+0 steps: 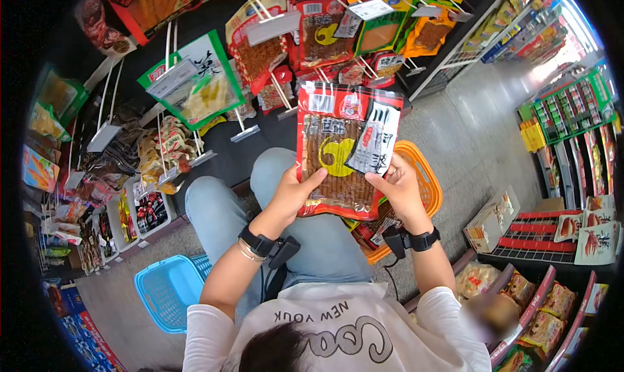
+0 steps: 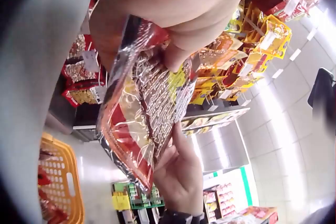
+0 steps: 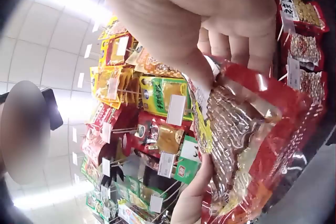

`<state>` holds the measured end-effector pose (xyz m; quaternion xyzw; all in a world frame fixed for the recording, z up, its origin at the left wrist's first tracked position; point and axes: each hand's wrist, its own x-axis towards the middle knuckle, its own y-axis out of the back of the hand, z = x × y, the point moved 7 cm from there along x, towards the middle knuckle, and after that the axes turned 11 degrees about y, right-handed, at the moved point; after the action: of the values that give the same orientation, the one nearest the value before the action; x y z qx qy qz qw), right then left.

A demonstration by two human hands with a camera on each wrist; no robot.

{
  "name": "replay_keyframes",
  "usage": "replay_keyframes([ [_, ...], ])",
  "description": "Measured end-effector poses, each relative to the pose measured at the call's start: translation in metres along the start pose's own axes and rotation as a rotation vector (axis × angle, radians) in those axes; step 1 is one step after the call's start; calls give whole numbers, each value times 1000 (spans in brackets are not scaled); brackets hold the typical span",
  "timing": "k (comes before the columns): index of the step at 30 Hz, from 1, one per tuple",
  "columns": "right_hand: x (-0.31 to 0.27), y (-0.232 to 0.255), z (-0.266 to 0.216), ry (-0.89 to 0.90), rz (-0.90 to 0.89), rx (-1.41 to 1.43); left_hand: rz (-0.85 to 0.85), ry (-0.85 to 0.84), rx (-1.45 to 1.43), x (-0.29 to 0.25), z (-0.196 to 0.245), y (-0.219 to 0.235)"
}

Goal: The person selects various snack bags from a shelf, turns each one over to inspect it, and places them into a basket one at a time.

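A flat snack packet with a red and black border, a yellow mark and brown strips behind a clear window is held up over the knees in the head view. My left hand grips its lower left edge, thumb on the front. On the opposite side my right hand pinches the lower right edge, its thumb also across the front. Both wrist views show the shiny wrapper of this packet from the side, with most of the fingers going behind it. Below it, an orange basket contains red packets.
Snack bags hang from hooks with price tags on the rack in front. A blue basket stands on the floor at the left. Shelves of packaged goods rise at the right, beside the grey aisle floor.
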<state>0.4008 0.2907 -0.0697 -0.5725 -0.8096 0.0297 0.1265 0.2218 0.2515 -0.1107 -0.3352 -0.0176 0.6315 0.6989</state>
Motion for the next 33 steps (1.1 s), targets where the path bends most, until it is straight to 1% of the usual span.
replay_keyframes([
  [3, -11, 24, -8, 27, 19, -116, 68, 33, 148, 9, -5, -14],
  [4, -16, 36, -10, 72, 51, -193, 23, -104, 145, 19, -4, -19],
  [7, -35, 68, -19, 81, -21, -870, 154, -390, 159, 22, 10, -33],
  [8, -38, 72, -25, 152, -12, -947, 251, -375, 172, 26, 3, -30],
  [11, -49, 87, -20, 141, -119, -1179, 309, -431, 585, 35, -12, -44],
  [12, -52, 90, -18, 149, -152, -1240, 317, -603, 917, 33, -11, -60],
  [13, -54, 94, -12, 121, -201, -1299, 329, -476, 1012, 32, -28, -68],
  [15, -61, 102, 4, 62, -303, -1411, 257, -463, 1125, 36, -60, -87],
  [16, -66, 110, 21, 44, -291, -1416, 126, -449, 1062, 44, -83, -94],
  [17, -71, 114, 33, 75, -327, -1408, -3, -433, 997, 51, -105, -100],
  [19, -79, 119, 52, 136, -402, -1388, -82, -144, 1093, 60, -141, -111],
  [20, -84, 124, 61, 116, -378, -1339, -98, -132, 1179, 65, -155, -116],
  [23, -94, 130, 83, 108, -442, -1342, -108, -49, 1308, 79, -197, -116],
  [24, -97, 135, 92, 98, -468, -1368, -118, 33, 1335, 82, -205, -118],
  [27, -107, 154, 118, 79, -518, -1457, -93, 185, 1333, 92, -232, -118],
  [28, -110, 159, 125, 82, -519, -1493, -208, 221, 1404, 96, -244, -122],
  [31, -117, 178, 142, 53, -531, -1547, -264, 257, 1348, 103, -277, -124],
  [32, -119, 183, 149, 39, -536, -1555, -353, 229, 1409, 106, -290, -125],
  [33, -123, 189, 157, 11, -550, -1544, -353, 362, 1324, 103, -289, -125],
])
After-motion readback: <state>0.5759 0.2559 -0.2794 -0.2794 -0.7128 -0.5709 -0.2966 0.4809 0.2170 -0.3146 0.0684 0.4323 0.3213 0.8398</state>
